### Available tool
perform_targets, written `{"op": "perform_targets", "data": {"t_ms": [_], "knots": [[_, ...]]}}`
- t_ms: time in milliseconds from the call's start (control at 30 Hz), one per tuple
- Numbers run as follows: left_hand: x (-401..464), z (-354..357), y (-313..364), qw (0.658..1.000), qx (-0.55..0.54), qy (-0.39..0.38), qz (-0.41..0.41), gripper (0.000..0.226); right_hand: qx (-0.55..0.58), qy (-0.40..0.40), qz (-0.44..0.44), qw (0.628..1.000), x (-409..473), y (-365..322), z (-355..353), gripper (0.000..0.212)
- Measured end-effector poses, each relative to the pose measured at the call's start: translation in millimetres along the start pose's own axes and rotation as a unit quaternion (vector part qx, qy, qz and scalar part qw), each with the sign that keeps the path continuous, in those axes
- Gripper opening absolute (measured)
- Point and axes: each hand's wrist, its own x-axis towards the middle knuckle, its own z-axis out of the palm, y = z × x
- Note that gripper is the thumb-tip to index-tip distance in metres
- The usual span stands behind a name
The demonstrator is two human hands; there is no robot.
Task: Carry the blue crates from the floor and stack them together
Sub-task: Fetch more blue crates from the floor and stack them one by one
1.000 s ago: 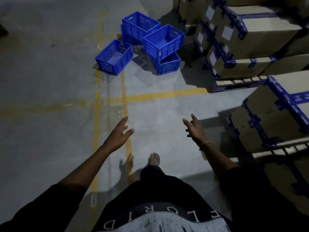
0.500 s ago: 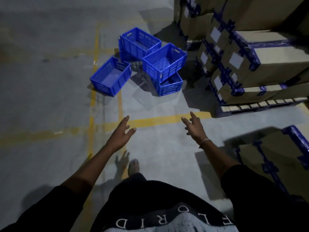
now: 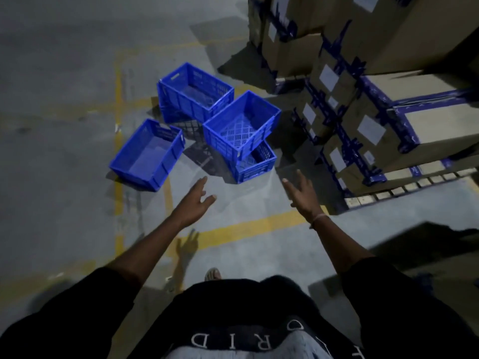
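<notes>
Both hands, left (image 3: 194, 203) and right (image 3: 303, 195), are held out spread with nothing in either grip, probably readied for a two-sided lift, since the blue crates (image 3: 241, 125) are lying jumbled on the floor (image 3: 64, 73) just beyond the fingertips.

Left hand (image 3: 195, 203): arm stretched forward, fingers (image 3: 201, 183) straight and spread, holding nothing. Right hand (image 3: 303, 194): arm stretched forward, fingers straight and spread, palm turned inward, holding nothing; thin band at wrist. Both forearms bare, upper arms in dark sleeves.
</notes>
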Motion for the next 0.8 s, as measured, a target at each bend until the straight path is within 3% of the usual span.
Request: {"op": "perform_targets", "data": {"t_ms": [267, 467, 800], "knots": [[159, -13, 54, 0.999, 0.032, -0.012, -0.015, 0.075, -0.021, -0.019, -0.009, 1.0, 150, -58, -38, 0.076], [267, 11, 99, 0.997, 0.003, 0.052, -0.052, 0.07, -0.07, -0.057, -0.035, 0.995, 314, -88, -77, 0.079], [400, 46, 171, 0.984, -0.017, 0.145, -0.106, 0.064, -0.172, -0.164, -0.087, 0.967, 512, -157, -132, 0.075]]}}
